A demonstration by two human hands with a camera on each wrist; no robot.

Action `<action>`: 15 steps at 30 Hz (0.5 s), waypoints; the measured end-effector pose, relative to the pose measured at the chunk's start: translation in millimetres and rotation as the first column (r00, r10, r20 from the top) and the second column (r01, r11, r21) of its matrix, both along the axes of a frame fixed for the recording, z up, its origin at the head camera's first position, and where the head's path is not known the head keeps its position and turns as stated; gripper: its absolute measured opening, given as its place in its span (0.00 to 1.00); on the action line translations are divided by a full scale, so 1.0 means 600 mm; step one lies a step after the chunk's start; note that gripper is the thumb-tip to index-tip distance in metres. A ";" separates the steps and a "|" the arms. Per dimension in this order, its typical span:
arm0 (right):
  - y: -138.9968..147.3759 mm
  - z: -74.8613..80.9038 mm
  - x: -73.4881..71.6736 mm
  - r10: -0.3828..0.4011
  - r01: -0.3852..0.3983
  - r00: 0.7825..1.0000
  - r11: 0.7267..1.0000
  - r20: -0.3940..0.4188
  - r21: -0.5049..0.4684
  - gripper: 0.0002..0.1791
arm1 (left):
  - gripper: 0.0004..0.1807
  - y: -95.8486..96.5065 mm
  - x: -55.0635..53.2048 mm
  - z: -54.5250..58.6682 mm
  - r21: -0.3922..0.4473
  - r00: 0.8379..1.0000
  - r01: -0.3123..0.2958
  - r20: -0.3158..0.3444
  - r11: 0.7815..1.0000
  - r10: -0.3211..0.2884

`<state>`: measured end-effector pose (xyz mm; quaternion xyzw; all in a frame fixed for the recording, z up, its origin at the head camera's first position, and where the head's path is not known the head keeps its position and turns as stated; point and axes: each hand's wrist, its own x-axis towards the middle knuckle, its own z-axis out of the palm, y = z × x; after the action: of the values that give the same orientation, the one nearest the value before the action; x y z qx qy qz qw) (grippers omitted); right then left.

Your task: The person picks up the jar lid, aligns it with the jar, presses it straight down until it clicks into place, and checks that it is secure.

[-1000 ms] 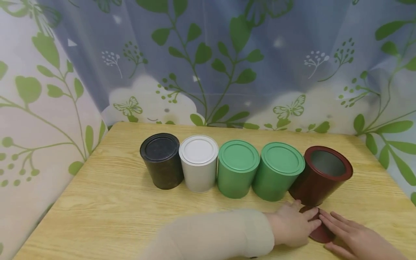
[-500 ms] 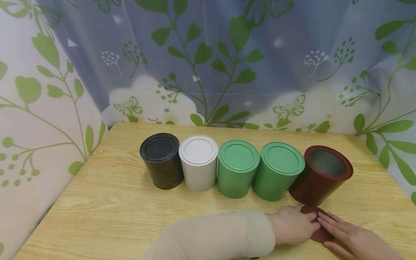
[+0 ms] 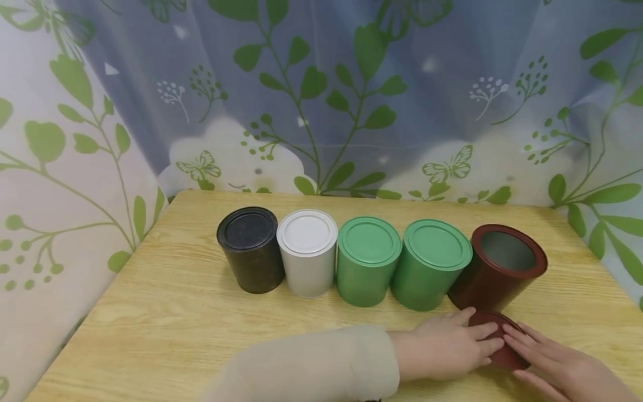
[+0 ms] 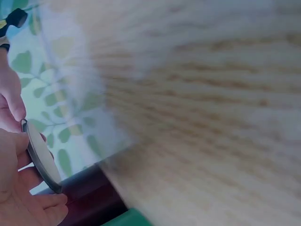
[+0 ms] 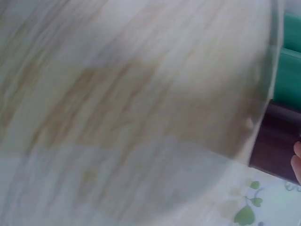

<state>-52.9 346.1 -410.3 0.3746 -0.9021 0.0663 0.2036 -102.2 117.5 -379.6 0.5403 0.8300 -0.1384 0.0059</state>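
Note:
Between both hands is a round dark red lid (image 3: 508, 358), in front of the open dark red can (image 3: 479, 287). My left hand (image 3: 444, 347) holds it from the left, fingers spread over its face. My right hand (image 3: 565, 365) grips the opposite edge, its fingertips close to those of the left. In the left wrist view the lid (image 4: 43, 153) is seen nearly edge-on, tilted, with a pale face and dark rim. The left hand (image 4: 26, 188) has fingers on both sides of it there. The can's mouth faces up, its grey inside showing.
Left of the red can stand two green cans (image 3: 424, 285) (image 3: 365, 285), a white can (image 3: 308, 276) and a black can (image 3: 256, 271), all lidded, in one row on the wooden table (image 3: 176, 318). A leaf-patterned cloth (image 3: 346, 128) hangs behind.
The lid and the right hand have shifted slightly right, the lid now tilted a little more. The left sleeve has moved left. The row of cans has stayed in place.

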 end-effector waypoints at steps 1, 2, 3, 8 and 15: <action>-0.001 0.005 -0.001 0.022 -0.023 0.999 1.000 -0.026 -0.019 0.31 | 0.26 -0.004 0.001 0.004 0.028 1.000 0.012 -0.029 1.000 -0.011; -0.003 0.010 -0.002 0.047 -0.049 0.998 0.998 -0.052 -0.041 0.30 | 0.26 -0.008 0.002 0.008 0.060 0.998 0.027 -0.054 0.998 -0.024; -0.005 0.014 -0.003 0.073 -0.077 0.994 0.996 -0.078 -0.055 0.30 | 0.26 -0.011 0.003 0.012 0.084 0.997 0.032 -0.069 0.996 -0.026; -0.013 0.038 -0.010 0.183 -0.202 0.970 0.973 -0.159 -0.113 0.30 | 0.25 -0.020 0.008 0.032 0.176 0.995 0.026 -0.101 0.984 -0.008; -0.020 0.067 -0.014 0.254 -0.285 0.942 0.951 -0.219 -0.122 0.31 | 0.25 -0.030 0.013 0.059 0.240 0.985 0.049 -0.173 0.969 -0.007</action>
<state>-61.3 334.4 -370.1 0.4830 -0.8093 0.1241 0.3105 -94.3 99.3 -344.5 0.5348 0.8304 -0.0813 -0.1335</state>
